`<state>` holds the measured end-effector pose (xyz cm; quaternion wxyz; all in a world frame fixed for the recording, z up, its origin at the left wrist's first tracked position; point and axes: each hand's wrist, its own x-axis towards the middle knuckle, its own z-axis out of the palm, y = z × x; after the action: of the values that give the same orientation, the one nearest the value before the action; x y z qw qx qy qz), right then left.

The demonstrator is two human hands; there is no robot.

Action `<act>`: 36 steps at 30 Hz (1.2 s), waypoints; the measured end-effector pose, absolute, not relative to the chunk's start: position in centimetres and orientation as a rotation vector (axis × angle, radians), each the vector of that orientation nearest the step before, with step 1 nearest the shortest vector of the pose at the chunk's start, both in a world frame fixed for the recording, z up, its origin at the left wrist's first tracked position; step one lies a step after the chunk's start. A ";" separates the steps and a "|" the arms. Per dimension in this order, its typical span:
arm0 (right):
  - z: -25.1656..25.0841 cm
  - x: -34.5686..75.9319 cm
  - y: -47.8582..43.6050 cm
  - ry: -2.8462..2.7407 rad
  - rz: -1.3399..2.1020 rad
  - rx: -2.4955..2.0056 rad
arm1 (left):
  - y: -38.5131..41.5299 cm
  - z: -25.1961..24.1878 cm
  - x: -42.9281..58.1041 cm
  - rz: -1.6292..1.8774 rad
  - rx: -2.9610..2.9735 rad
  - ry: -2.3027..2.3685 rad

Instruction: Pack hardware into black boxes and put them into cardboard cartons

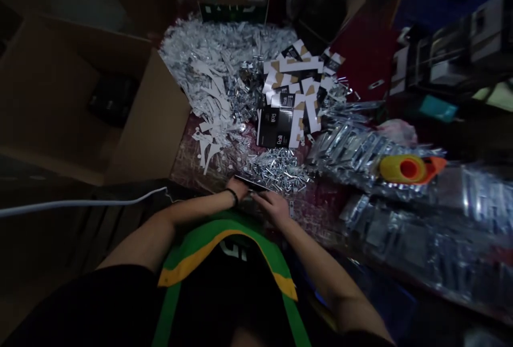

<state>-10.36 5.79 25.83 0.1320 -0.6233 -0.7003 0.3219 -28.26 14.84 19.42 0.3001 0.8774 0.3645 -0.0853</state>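
Dark card (246, 182) between left hand (237, 186) and right hand (272, 208).

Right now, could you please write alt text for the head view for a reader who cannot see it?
The left hand and right hand hold a dark flat card beside silver metal parts, with black-and-white printed cards and silvery packets beyond.
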 end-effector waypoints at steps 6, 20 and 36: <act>23.4 -12.4 6.3 -1.976 0.775 -2.233 | 14.4 20.3 -34.8 0.101 2.375 0.855; 19.7 -8.0 6.0 -2.192 1.002 -2.023 | 20.6 17.5 -34.9 -0.009 2.407 0.582; 21.5 -9.1 7.3 -2.516 0.842 -2.274 | 19.5 19.9 -30.6 -0.286 2.545 0.583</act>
<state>-9.10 7.33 21.52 -0.1754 -0.6407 -0.7089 0.2371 -30.59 19.50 19.94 0.2547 0.9370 0.2147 -0.1053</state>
